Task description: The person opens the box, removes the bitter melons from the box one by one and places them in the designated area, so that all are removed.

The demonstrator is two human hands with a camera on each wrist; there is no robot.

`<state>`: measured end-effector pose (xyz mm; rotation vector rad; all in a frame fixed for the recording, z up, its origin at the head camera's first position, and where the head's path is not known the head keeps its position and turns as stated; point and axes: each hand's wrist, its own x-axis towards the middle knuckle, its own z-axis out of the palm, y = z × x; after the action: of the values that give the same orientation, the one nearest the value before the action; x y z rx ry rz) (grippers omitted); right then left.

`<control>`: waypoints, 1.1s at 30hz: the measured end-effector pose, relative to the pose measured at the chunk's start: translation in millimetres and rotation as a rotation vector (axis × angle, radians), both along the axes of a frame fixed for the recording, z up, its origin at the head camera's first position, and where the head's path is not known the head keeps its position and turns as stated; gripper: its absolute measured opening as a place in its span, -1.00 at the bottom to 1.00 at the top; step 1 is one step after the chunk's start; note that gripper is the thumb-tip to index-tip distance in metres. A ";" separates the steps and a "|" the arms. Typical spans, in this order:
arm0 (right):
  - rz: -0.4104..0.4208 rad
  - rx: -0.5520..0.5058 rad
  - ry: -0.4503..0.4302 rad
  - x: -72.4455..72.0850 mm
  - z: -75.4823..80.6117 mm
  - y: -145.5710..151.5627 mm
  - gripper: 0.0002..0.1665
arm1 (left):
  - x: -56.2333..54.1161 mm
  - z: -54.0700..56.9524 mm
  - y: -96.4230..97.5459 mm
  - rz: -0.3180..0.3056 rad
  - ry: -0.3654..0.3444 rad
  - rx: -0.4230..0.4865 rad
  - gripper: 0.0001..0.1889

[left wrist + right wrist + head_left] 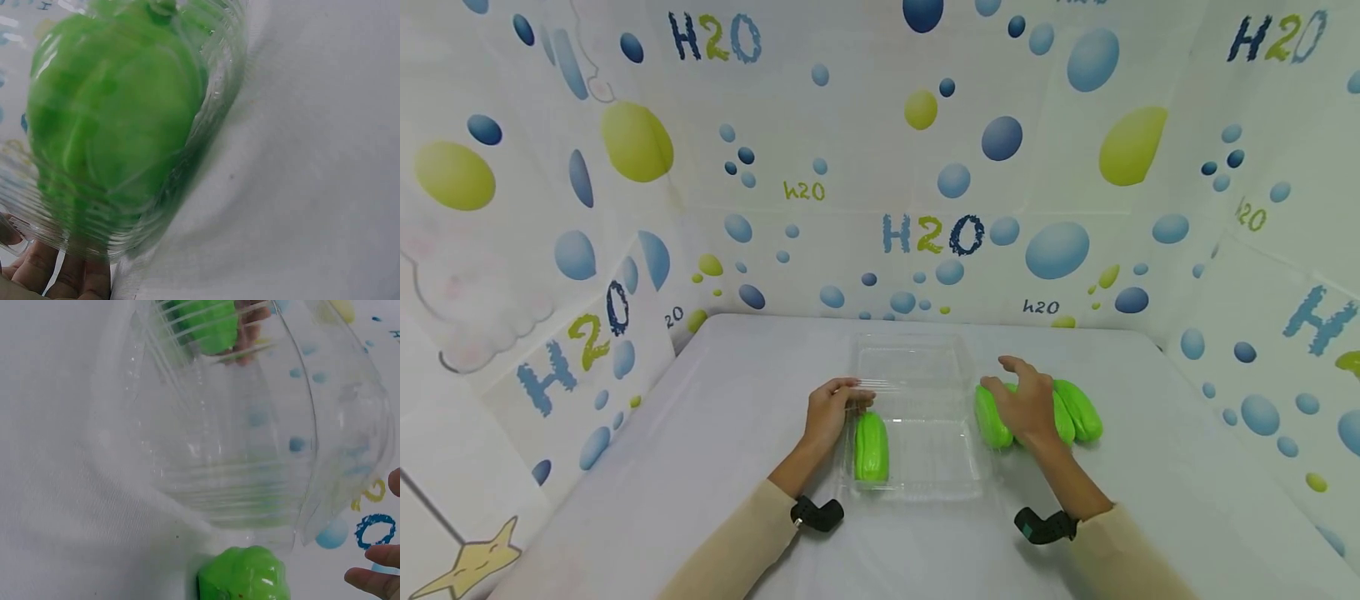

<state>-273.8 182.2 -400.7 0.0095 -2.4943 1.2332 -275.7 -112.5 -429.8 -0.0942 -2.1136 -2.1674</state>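
A clear plastic clamshell container [932, 462] lies with its lid [910, 358] folded back, away from me. One bright green, ribbed, oblong vegetable [872, 450] sits lengthwise along its left wall. My left hand [826, 417] pinches the container's left rim near the hinge; in the left wrist view its fingers [72, 275] show against the ridged plastic. Over a row of several similar green vegetables [1078, 411], right of the container, my right hand [1028, 407] hovers with thumb and fingers spread, partly covering them. Nothing is between those fingers [375, 581] in the right wrist view.
A white cloth [737, 375] covers the table. Printed sheets [850, 150] with blue and green dots stand behind it and along both sides. Each wrist wears a black camera [820, 514].
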 end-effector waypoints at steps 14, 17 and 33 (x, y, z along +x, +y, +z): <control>0.039 -0.034 -0.042 2.6 -1.7 -39.7 -0.37 | -0.5 -0.4 0.0 0.003 -0.003 0.020 -0.71; 0.039 -0.007 -0.028 3.4 -5.3 -47.2 -0.38 | -1.1 -0.8 0.2 -0.005 -0.007 0.022 -0.68; 0.079 0.048 0.025 11.1 -12.7 -74.2 -0.39 | -15.1 -17.7 -1.8 0.004 -0.005 -0.003 -0.68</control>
<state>-262.7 108.0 -413.4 0.1362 -2.5240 1.1957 -290.8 -114.4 -447.5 -0.0847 -2.1178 -2.1650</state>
